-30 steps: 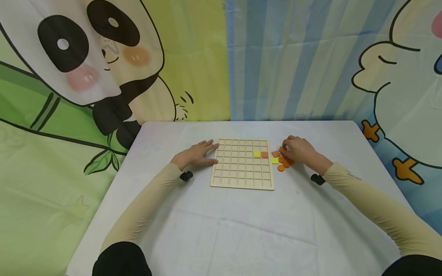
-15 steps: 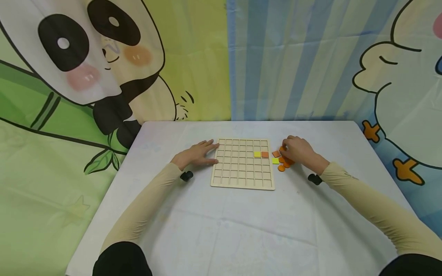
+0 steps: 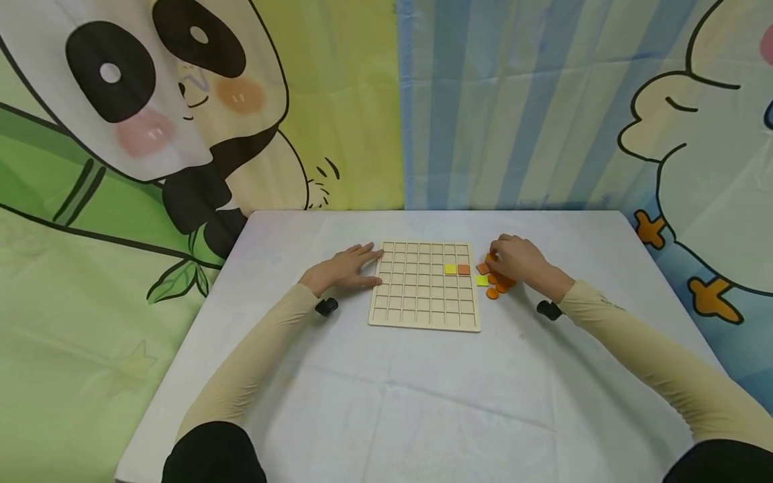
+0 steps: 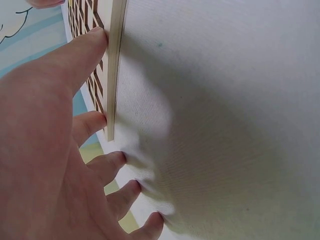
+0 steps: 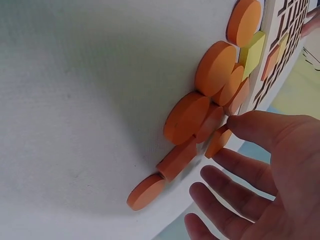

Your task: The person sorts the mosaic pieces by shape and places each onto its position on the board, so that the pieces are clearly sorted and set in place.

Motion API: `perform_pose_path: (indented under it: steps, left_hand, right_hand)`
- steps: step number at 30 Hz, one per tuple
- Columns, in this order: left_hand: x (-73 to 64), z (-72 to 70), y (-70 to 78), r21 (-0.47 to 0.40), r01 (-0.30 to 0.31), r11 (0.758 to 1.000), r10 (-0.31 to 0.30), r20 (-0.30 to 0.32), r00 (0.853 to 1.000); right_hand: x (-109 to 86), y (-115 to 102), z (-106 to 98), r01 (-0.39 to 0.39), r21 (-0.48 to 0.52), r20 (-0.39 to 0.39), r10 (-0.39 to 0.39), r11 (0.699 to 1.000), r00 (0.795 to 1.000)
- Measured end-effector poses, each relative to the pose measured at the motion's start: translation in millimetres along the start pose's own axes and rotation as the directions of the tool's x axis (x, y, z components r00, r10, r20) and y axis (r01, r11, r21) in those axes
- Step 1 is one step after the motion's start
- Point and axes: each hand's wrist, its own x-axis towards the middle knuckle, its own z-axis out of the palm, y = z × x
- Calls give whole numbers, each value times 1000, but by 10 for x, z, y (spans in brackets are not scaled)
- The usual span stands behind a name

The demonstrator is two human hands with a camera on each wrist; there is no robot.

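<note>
A pale wooden grid board [image 3: 417,302] lies on the table. One yellow square tile [image 3: 450,270] and one orange square tile [image 3: 464,270] sit in neighbouring cells at its right side. My left hand [image 3: 341,270] is spread at the board's left edge, thumb and index fingertip on the rim; the other fingertips touch the cloth in the left wrist view. My right hand [image 3: 524,260] is over the loose pieces right of the board. Between its thumb and index finger it pinches a small flat orange piece [image 5: 218,141], its outline partly covered; the other fingers are apart from the pieces.
Several orange discs [image 5: 186,119] lie bunched near the board's right edge, some overlapping. Among them are an orange square tile [image 3: 482,268] and a loose yellow square tile [image 3: 482,281]. A white cloth covers the table [image 3: 386,402], with printed curtains [image 3: 519,107] behind it.
My right hand has shifted very slightly left over the loose pieces, with the orange piece at its fingertips. The left hand and the tiles on the board stay where they were.
</note>
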Motion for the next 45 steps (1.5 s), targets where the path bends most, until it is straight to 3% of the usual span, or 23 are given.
perform_pose_path:
  steps: [5,21,45]
  left_hand:
    - [14,-8,4,-5,-6,1000,6,-1,1000]
    - [16,31,12,-24,-6,1000,6,-1,1000]
    - [-18,0,53,-45,21,999,-21,-5,1000]
  right_hand:
    - [29,-13,-28,15,6,-8,-15,1000,1000]
    - [124,-146,-59,63,46,86,-67,997,994]
    - [216,-288,4,177,45,65,-179,983,982]
